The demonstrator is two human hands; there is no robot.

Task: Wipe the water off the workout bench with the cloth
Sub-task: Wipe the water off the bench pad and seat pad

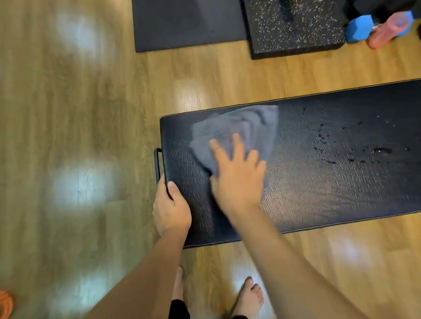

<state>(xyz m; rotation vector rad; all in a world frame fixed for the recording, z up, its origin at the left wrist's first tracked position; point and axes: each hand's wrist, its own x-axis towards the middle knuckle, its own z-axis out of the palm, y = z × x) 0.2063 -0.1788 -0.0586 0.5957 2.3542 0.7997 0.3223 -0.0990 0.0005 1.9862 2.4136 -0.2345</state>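
I see bare feet (249, 300) on glossy wood-plank floor (59, 141) | left hand (170, 209) curled over end edge of black grained bench (350, 189) | right hand (239, 177) flat, fingers spread, pressing crumpled grey cloth (239, 129) on bench | water beads (378, 150) right of cloth | rubber mats (189, 20), blue dumbbell (358, 30) beyond

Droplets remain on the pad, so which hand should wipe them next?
Right hand: it presses the cloth, nearer the droplets. Left hand grips the bench end.
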